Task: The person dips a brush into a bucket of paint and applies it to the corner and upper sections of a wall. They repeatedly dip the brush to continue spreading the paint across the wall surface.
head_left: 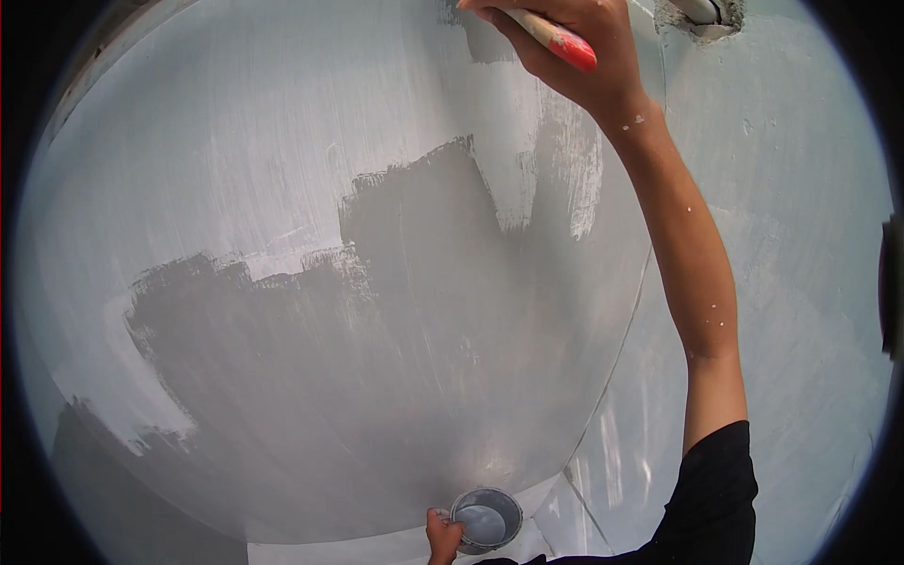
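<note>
Brush: we hold its red-ended handle (pixel 572 47) in our right hand (pixel 598 58), fingers clamped round it, at the far edge; the bristles are out of view.
Cup: our left hand (pixel 443 539) clamps the left side of the cup (pixel 512 513), near and right of centre, with paint (pixel 481 524) inside.
Wall: light coat (pixel 226 122) far and left, grey patch (pixel 414 358) nearer.
Right: a seam (pixel 617 356) runs beside our arm; a pipe, probably, (pixel 699 9) sits in a rough hole (pixel 718 32) far right.

Black sleeve (pixel 713 490); pale paint specks (pixel 634 122)
</note>
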A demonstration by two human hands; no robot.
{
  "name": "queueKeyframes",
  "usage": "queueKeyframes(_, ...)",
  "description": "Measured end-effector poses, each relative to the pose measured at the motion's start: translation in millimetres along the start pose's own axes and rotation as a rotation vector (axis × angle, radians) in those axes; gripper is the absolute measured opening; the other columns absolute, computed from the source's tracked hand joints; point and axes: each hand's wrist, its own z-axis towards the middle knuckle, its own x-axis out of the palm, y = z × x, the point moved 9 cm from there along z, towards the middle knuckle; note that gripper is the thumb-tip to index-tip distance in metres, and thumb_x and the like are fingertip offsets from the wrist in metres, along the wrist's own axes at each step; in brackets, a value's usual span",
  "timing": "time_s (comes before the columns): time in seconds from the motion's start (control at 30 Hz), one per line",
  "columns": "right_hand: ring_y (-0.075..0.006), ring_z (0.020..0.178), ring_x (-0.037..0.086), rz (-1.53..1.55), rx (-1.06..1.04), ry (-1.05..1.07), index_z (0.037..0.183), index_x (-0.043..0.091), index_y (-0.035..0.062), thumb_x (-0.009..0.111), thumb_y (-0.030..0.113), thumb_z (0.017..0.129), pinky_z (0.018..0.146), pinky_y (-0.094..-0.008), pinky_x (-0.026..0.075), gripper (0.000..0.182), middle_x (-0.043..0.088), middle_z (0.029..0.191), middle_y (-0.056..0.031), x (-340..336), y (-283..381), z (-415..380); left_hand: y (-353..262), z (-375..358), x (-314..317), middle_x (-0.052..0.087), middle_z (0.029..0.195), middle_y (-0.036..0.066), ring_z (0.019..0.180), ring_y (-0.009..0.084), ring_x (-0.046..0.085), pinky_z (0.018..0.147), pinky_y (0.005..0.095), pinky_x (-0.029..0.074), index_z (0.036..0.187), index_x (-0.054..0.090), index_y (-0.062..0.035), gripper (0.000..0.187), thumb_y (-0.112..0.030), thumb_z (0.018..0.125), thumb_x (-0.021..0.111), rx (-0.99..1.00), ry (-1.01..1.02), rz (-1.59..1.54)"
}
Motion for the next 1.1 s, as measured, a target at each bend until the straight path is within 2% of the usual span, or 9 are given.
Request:
queueKeyframes(0.07, -0.0228, 0.072, 0.069, -0.023, 0.054, -0.08, 0.095, 0.082, 0.0084, 0.074, 0.0, 0.076, 0.066, -0.0338, 0.056, 0.023, 0.08, 0.102, -0.0109, 5, -7, 17, 1, 1, 3, 0.053, 0.076, 0.009, 0.054, 0.0207, 0.058, 0.036, 0.0365, 0.048, 0.107, 0.044, -0.0034, 0.052, 0.011, 0.062, 0.066, 0.0, 0.032, 0.007)
queueKeyframes(0.13, -0.0233, 0.073, 0.066, -0.065, 0.245, 0.071, 0.094, 0.082, 0.0096, 0.074, 0.002, 0.076, 0.065, -0.0353, 0.055, 0.022, 0.079, 0.102, -0.0091, 41, -29, 5, 13, 10, 3, 0.054, 0.074, 0.008, 0.051, 0.0203, 0.057, 0.035, 0.0362, 0.048, 0.107, 0.043, -0.0033, 0.051, 0.011, 0.063, 0.066, 0.027, 0.035, 0.006)
queueKeyframes(0.2, -0.0114, 0.07, 0.067, -0.233, 0.105, 0.029, 0.097, 0.082, 0.0162, 0.083, 0.004, 0.078, 0.064, -0.0235, 0.057, 0.023, 0.08, 0.103, -0.0002, 42, 5, -14, 47, 28, -5, 0.056, 0.071, 0.008, 0.049, 0.0198, 0.056, 0.035, 0.0359, 0.047, 0.108, 0.043, -0.0031, 0.051, 0.011, 0.064, 0.065, 0.076, 0.016, 0.005)
queueKeyframes(0.4, -0.0102, 0.069, 0.065, -0.108, 0.17, 0.092, 0.093, 0.082, 0.019, 0.085, 0.005, 0.075, 0.063, -0.0248, 0.056, 0.023, 0.08, 0.1, 0.0038, 22, 32, -24, -4, -7, -14, 0.056, 0.071, 0.008, 0.05, 0.0191, 0.056, 0.035, 0.0357, 0.047, 0.107, 0.043, -0.0036, 0.051, 0.011, 0.063, 0.065, 0.009, -0.031, -0.062)
queueKeyframes(0.43, -0.0095, 0.069, 0.063, -0.037, 0.046, 0.012, 0.093, 0.082, 0.0191, 0.084, 0.004, 0.075, 0.063, -0.0239, 0.056, 0.023, 0.08, 0.102, 0.0043, 16, 31, -5, 0, -6, -15, 0.056, 0.071, 0.008, 0.05, 0.019, 0.056, 0.035, 0.0357, 0.047, 0.106, 0.044, -0.0037, 0.051, 0.011, 0.063, 0.065, 0.014, -0.028, -0.051)
queueKeyframes(0.53, -0.0236, 0.072, 0.067, -0.02, 0.052, -0.099, 0.092, 0.081, 0.0085, 0.075, 0.003, 0.075, 0.066, -0.0359, 0.056, 0.019, 0.079, 0.101, -0.009, 22, 13, 33, 4, 1, -16, 0.056, 0.071, 0.008, 0.049, 0.0189, 0.056, 0.035, 0.0358, 0.047, 0.106, 0.044, -0.0037, 0.05, 0.011, 0.063, 0.066, 0.034, -0.021, 0.005)
queueKeyframes(0.77, -0.0203, 0.069, 0.066, 0.05, 0.231, 0.113, 0.088, 0.081, 0.0089, 0.078, 0.004, 0.074, 0.059, -0.033, 0.055, 0.015, 0.08, 0.098, -0.0075, 56, 40, -7, -2, -5, -21, 0.056, 0.07, 0.009, 0.05, 0.0198, 0.057, 0.036, 0.036, 0.046, 0.106, 0.045, -0.0034, 0.05, 0.01, 0.062, 0.067, 0.014, -0.035, 0.005)
queueKeyframes(1.0, -0.0194, 0.066, 0.062, -0.115, 0.021, -0.157, 0.087, 0.08, 0.0102, 0.075, 0.001, 0.073, 0.058, -0.0333, 0.053, 0.017, 0.08, 0.098, -0.0062, 37, 25, 46, 4, -5, -30, 0.056, 0.072, 0.009, 0.05, 0.0197, 0.057, 0.037, 0.0361, 0.046, 0.105, 0.045, -0.0036, 0.05, 0.009, 0.062, 0.067, 0.03, -0.064, 0.033)
queueKeyframes(1.1, -0.0201, 0.07, 0.064, -0.103, 0.15, -0.095, 0.087, 0.08, 0.009, 0.074, 0.001, 0.072, 0.062, -0.0338, 0.054, 0.017, 0.08, 0.1, -0.0057, 70, 6, 32, 4, -4, -30, 0.056, 0.072, 0.009, 0.05, 0.0198, 0.057, 0.037, 0.0362, 0.046, 0.106, 0.045, -0.0037, 0.051, 0.009, 0.062, 0.067, 0.064, -0.058, 0.041)
